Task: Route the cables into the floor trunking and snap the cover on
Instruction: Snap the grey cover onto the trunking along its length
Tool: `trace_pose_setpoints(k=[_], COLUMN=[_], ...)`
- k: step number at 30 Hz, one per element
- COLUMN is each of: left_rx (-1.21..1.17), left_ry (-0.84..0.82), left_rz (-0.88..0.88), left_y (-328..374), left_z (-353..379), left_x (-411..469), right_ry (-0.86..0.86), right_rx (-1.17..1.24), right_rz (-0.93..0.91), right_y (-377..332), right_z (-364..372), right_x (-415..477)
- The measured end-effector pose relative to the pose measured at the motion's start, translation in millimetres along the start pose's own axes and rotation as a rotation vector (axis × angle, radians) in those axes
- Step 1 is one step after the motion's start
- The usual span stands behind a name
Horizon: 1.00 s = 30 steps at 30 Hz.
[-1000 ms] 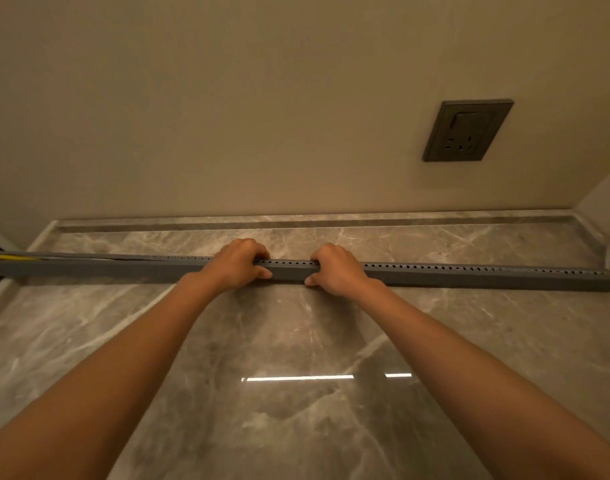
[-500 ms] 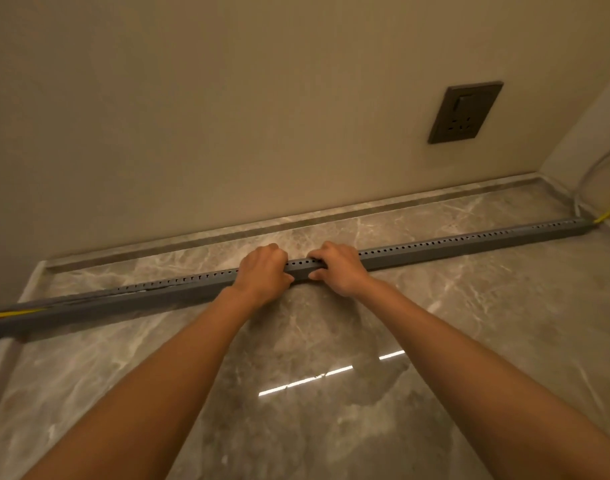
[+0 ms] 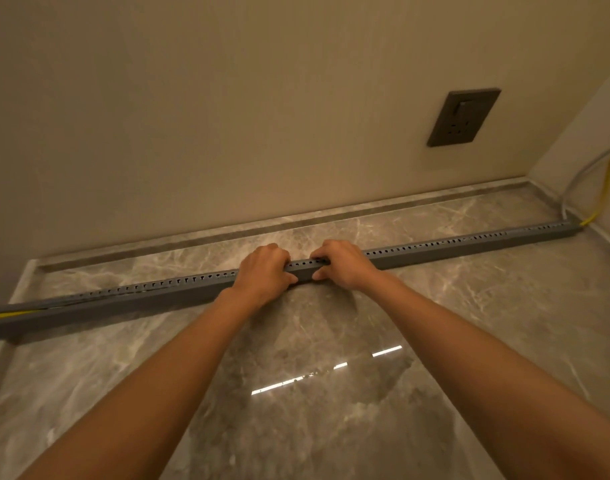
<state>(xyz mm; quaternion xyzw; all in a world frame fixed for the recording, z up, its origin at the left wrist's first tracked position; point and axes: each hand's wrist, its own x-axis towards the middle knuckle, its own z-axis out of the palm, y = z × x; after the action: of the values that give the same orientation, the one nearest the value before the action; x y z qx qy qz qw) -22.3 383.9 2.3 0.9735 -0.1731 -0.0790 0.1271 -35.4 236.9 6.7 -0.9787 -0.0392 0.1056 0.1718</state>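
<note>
Head view gives me a long grey plastic floor trunking [image 3: 435, 250] with a slotted top, lying across the marble floor [image 3: 331, 393] from near left to far right. My left hand [image 3: 265, 271] and right hand [image 3: 345, 265] are curled closed around its middle. A yellow cable [image 3: 605, 188] leaves the far-right end.

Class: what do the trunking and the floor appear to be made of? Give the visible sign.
Trunking: probably matt grey plastic; even colour, no shine, punched slots. Floor: polished marble or marble-look tile; pale veining and a mirror-like light streak.
</note>
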Motion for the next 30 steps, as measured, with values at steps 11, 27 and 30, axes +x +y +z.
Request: trace_pose_setpoints(k=[11, 27, 30], left_rx=[-0.202, -0.13, -0.14], left_ry=[-0.052, 0.006, -0.048], left_rz=[-0.133, -0.06, -0.06], left_y=[-60, -60, -71], left_z=[-18, -14, -19], left_x=[-25, -28, -32], right_ry=[-0.082, -0.002, -0.043], right_rx=[0.056, 0.008, -0.056], right_rz=[-0.098, -0.108, -0.122], right_y=[-50, -61, -65], right_z=[19, 26, 24], right_x=[10, 10, 10])
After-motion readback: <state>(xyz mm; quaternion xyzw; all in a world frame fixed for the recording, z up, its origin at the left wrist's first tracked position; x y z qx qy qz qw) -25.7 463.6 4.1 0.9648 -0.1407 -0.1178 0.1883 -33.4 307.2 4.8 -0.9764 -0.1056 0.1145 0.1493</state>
